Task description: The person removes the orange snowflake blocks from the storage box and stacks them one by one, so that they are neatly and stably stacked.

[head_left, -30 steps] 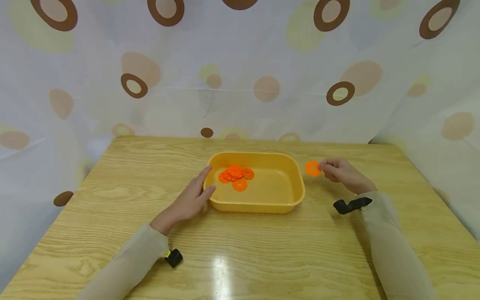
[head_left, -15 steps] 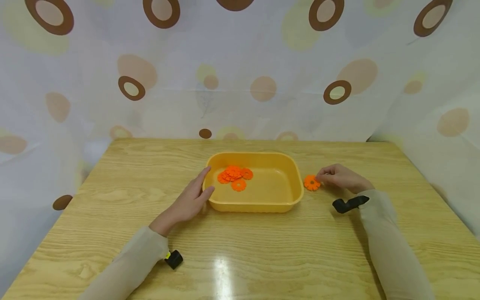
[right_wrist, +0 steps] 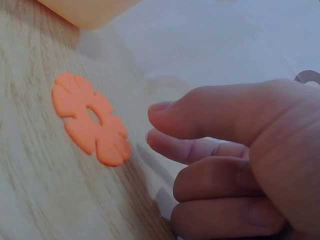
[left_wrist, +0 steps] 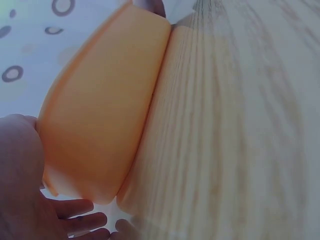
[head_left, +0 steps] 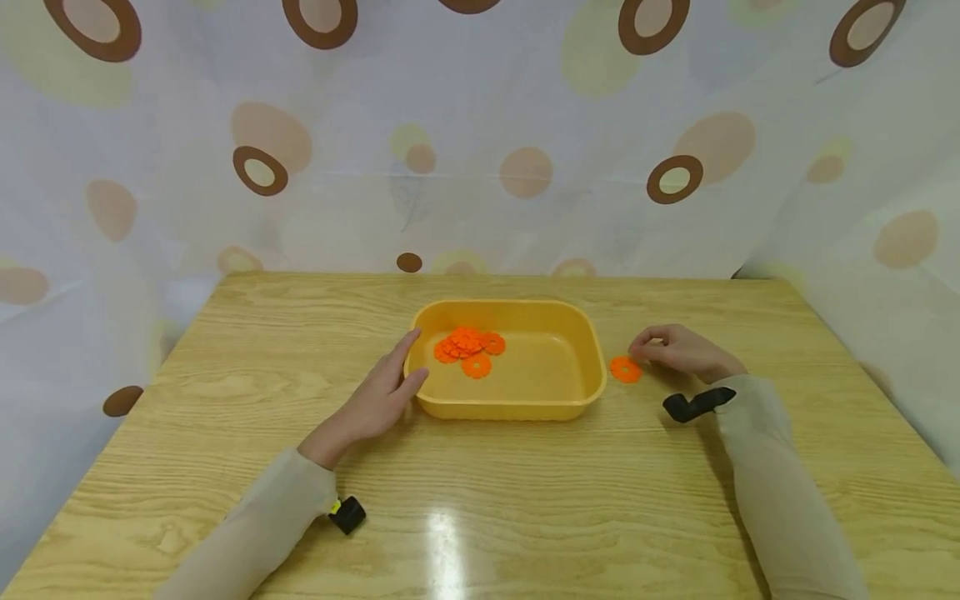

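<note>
Grip of my right hand (head_left: 684, 351) slightly parted, holding nothing. Orange disc (head_left: 617, 369) flat on table (head_left: 562, 500), just beyond it, toward tray (head_left: 502, 411). My left hand (head_left: 377, 398), fingers straight, rests at tray end. Possible faults: left-hand push sliding tray into disc; shallow pinch losing thin edge.

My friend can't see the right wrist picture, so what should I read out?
A flat orange flower-shaped piece with a hole in its middle lies on a pale wood-grain table. A curled, bare right hand is beside it, holding nothing. Part of a yellow plastic tub shows at top left.
</note>
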A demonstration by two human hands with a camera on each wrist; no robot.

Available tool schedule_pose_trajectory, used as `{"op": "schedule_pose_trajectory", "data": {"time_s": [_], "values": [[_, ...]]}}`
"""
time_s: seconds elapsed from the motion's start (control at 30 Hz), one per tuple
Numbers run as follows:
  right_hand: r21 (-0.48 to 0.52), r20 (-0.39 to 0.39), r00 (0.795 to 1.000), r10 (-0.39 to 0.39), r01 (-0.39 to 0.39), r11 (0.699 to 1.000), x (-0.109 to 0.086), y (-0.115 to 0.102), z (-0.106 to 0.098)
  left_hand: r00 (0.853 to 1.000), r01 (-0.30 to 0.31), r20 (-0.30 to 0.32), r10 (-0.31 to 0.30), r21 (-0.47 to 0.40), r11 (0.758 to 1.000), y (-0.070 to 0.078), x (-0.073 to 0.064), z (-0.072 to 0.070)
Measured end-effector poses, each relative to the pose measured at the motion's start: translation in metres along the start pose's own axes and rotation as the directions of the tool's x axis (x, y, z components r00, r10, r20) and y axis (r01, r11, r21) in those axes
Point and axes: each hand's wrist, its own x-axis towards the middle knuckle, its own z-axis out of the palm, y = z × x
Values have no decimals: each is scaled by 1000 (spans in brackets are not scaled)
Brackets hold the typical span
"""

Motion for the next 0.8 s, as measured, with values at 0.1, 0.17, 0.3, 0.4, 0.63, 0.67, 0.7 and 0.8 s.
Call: {"op": "schedule_pose_trajectory", "data": {"time_s": [0.1, 0.17, 0.3, 0.4, 0.63, 0.67, 0.7, 0.8], "values": [[-3, -17, 1000, -3, 3, 1000, 1, 3, 0, 1000, 0, 1, 0, -9, 1000, 1, 1, 0], [-3, -26, 1000, -11, 11, 1000, 1, 5, 1, 1000, 8, 4, -8, -19, 1000, 1, 0, 1], [-7, -40, 999, -33, 33, 999, 2, 7, 1, 1000, 6, -6, -6, -27, 1000, 0, 1, 1], [-19, -53, 997, -55, 54, 998, 3, 7, 2, 1000, -5, -13, 5, -20, 1000, 0, 1, 1], [-65, -78, 993, -94, 89, 994, 6, 1, 3, 1000, -5, -9, 5, 0, 1000, 1, 1, -1], [-64, -79, 993, -88, 83, 995, 6, 0, 4, 1000, -4, -8, 4, 2, 1000, 1, 1, -1], [-62, -81, 993, -81, 76, 995, 6, -1, 5, 1000, -4, -5, 4, 2, 1000, 0, 1, -1], [-36, -92, 993, -68, 65, 997, 7, -3, 8, 1000, -2, 3, 2, -1, 1000, 0, 1, 0]]}}
